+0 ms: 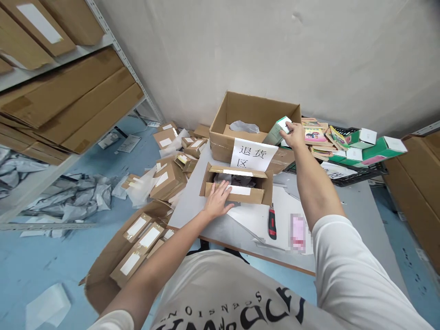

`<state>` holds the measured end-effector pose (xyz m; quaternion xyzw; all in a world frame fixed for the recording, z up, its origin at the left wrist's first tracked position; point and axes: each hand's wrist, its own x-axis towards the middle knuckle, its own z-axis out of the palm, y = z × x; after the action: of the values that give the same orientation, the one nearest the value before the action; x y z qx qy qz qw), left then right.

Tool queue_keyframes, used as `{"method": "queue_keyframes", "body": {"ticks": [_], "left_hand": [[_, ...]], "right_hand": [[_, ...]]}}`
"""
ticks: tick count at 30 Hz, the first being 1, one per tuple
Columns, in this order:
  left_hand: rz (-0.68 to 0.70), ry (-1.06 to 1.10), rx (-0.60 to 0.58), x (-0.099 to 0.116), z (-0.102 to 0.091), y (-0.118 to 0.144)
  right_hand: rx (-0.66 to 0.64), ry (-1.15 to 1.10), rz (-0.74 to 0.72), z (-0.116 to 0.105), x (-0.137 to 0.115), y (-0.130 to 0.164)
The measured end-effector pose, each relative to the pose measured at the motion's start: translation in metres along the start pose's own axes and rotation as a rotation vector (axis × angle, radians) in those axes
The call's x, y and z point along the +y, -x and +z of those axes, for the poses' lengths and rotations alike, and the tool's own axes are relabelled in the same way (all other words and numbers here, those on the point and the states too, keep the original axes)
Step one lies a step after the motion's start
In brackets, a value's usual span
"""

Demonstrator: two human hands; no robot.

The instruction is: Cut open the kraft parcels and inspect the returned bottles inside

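My right hand grips the top end of a green and white box, which is tilted over the right side of a large open carton. A sheet with printed characters hangs on that carton's front, and a grey plastic bag lies inside. My left hand lies with fingers spread on the front flap of a smaller opened cardboard box. Dark and grey contents show in the smaller box, but I cannot make out what they are.
A red and black utility knife lies on paper on the table. At right, a black crate holds booklets and green boxes. Parcels pile at left, near a carton of small boxes and shelving.
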<state>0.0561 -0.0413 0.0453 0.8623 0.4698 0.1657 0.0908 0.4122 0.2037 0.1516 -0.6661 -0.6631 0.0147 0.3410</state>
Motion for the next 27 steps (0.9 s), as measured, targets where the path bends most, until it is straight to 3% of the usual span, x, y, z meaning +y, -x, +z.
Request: {"method": "queue_keyframes", "body": {"ticks": [9, 17, 25, 27], "left_hand": [[-0.016, 0.025, 0.003, -0.002, 0.006, -0.005], [-0.012, 0.035, 0.006, -0.004, 0.005, -0.006], [-0.025, 0.051, -0.004, -0.004, 0.006, -0.006], [-0.018, 0.051, 0.005, -0.003, 0.004, -0.005]], "right_hand": [[0.000, 0.191, 0.228, 0.010, -0.018, 0.012], [-0.268, 0.284, 0.356, 0.036, -0.013, 0.032], [-0.269, 0.248, 0.410, 0.036, -0.008, 0.038], [-0.192, 0.204, 0.365, 0.028, -0.014, 0.042]]}}
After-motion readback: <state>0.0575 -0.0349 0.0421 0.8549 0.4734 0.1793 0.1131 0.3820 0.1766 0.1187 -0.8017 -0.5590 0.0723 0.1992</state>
